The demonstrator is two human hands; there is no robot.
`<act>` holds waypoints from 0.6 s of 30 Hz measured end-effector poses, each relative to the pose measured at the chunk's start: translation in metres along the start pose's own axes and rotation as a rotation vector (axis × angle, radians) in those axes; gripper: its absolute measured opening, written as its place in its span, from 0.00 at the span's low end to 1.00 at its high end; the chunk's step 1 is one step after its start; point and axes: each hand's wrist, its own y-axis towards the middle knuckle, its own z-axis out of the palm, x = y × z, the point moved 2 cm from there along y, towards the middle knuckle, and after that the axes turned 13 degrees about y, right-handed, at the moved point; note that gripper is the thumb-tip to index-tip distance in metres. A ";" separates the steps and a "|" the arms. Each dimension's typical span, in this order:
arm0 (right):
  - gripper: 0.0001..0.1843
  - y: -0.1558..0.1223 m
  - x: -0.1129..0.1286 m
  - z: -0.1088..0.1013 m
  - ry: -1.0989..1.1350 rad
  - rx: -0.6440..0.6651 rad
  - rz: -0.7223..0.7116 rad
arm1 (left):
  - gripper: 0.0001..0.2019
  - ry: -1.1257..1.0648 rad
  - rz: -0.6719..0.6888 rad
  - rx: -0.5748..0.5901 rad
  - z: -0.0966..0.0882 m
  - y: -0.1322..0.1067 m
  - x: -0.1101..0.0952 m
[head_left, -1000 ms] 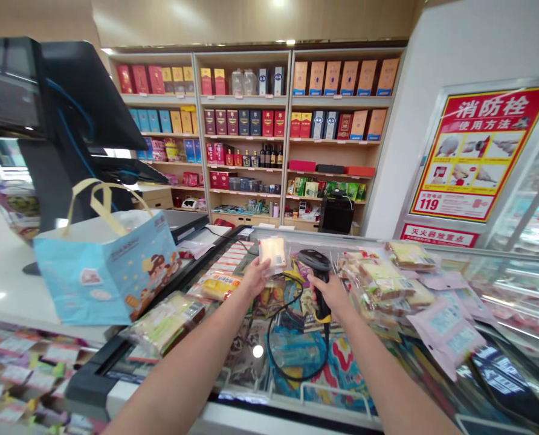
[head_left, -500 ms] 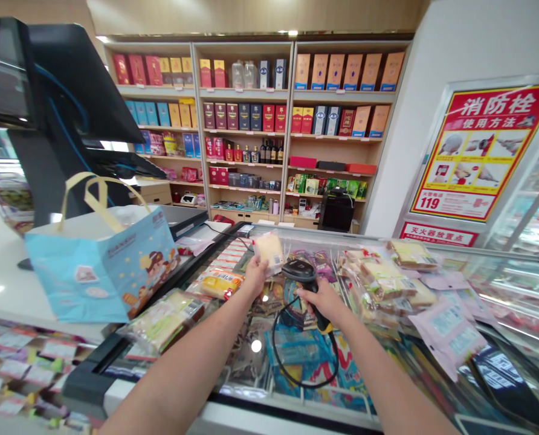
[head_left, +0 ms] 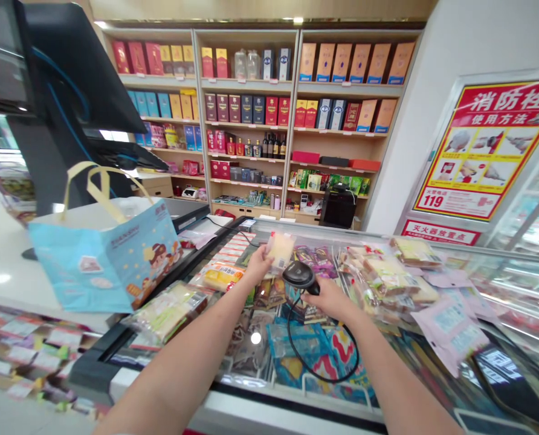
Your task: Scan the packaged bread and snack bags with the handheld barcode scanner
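Left hand (head_left: 261, 264) pinching blurry packet (head_left: 281, 251) beside scanner (head_left: 298, 275). Right hand (head_left: 335, 299) wrapped round scanner (lower part covered). Screen (head_left: 2, 60) far left of scanner, cut off.

Over there, the person's right hand (head_left: 333, 300) grips a black scanner (head_left: 298, 275); just past the scanner's head, the left hand (head_left: 259, 266) holds a pale packet (head_left: 282, 248). Bread packs (head_left: 384, 275) lie to the scanner's right, a blue bag (head_left: 90, 260) well to its left.
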 end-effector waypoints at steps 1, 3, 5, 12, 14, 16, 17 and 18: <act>0.20 0.000 0.000 0.001 -0.008 0.010 0.004 | 0.19 -0.012 -0.001 0.000 0.000 0.001 0.001; 0.19 -0.001 0.000 0.002 0.002 0.027 0.001 | 0.18 -0.041 -0.002 -0.006 0.001 0.002 0.004; 0.18 -0.002 0.001 0.003 0.036 0.047 -0.009 | 0.18 -0.067 -0.004 -0.010 0.002 0.003 0.006; 0.14 -0.001 0.000 0.003 0.215 0.016 0.007 | 0.19 -0.148 -0.019 0.001 0.002 0.003 0.009; 0.13 0.000 -0.002 0.003 0.287 -0.016 0.046 | 0.19 -0.200 -0.042 0.006 0.003 0.002 0.008; 0.11 0.002 -0.006 0.002 0.382 -0.044 0.071 | 0.20 -0.283 -0.086 0.011 0.005 0.000 0.004; 0.11 0.003 -0.007 0.001 0.439 -0.061 0.073 | 0.20 -0.335 -0.110 0.018 0.007 -0.001 0.001; 0.10 0.004 -0.009 -0.001 0.494 -0.082 0.069 | 0.21 -0.393 -0.135 0.029 0.009 -0.003 -0.003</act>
